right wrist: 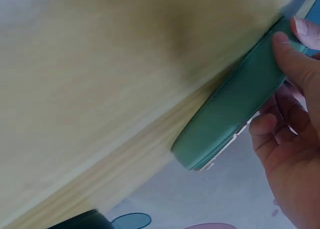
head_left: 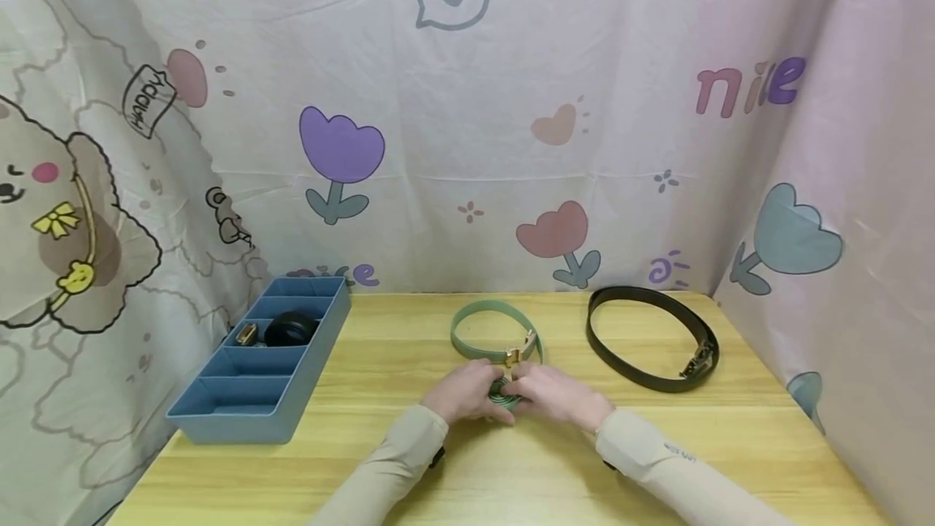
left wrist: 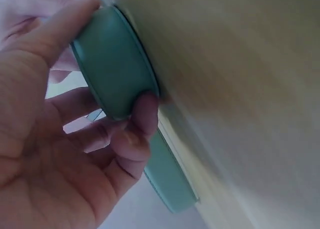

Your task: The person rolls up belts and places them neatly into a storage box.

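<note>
A green belt stands on its edge on the table, partly wound into a tight coil between both hands. My left hand holds the coil's left side, thumb and fingers curled around it; in the left wrist view the smooth green band lies between them. From the right, my right hand grips the coil, with its thumb and fingertips against the green strap. Just beyond the hands lies a wide green loop with a gold buckle. The fingers hide whether loop and coil join.
On the left stands a blue-grey compartment tray. One compartment holds a coiled black belt and a gold-buckled item. At the right, a black belt lies in a loose loop. A patterned curtain borders the table's back.
</note>
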`<state>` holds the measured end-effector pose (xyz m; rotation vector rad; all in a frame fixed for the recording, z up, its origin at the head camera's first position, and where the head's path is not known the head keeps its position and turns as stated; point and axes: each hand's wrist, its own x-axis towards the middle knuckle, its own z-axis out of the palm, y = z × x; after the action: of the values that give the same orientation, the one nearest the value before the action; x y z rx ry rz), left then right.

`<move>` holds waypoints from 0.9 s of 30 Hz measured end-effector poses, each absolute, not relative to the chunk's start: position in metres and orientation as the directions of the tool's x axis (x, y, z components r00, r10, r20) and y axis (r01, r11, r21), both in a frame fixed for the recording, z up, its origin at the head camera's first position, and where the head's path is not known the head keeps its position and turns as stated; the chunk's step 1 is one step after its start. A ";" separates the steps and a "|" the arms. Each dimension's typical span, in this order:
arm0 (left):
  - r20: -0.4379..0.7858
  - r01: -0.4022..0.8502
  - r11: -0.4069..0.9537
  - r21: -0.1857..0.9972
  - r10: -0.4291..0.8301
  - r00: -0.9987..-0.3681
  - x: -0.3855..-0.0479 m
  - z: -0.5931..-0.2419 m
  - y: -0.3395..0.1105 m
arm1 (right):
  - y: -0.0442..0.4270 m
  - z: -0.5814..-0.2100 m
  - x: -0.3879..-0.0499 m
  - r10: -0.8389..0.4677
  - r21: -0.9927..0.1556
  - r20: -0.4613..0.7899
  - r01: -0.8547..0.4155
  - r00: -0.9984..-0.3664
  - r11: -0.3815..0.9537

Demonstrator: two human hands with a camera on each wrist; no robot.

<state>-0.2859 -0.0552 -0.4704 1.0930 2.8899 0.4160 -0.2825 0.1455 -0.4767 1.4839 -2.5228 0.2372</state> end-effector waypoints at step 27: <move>-0.021 0.601 0.722 0.342 0.646 -0.763 -0.293 -0.464 -0.054 | 0.146 -0.479 -0.284 -0.807 -0.059 0.232 -0.835 -0.544 0.546</move>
<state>-0.2927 -0.0542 -0.4636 1.0138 2.7846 0.4801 -0.2835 0.1463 -0.4786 1.3964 -2.6031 0.2417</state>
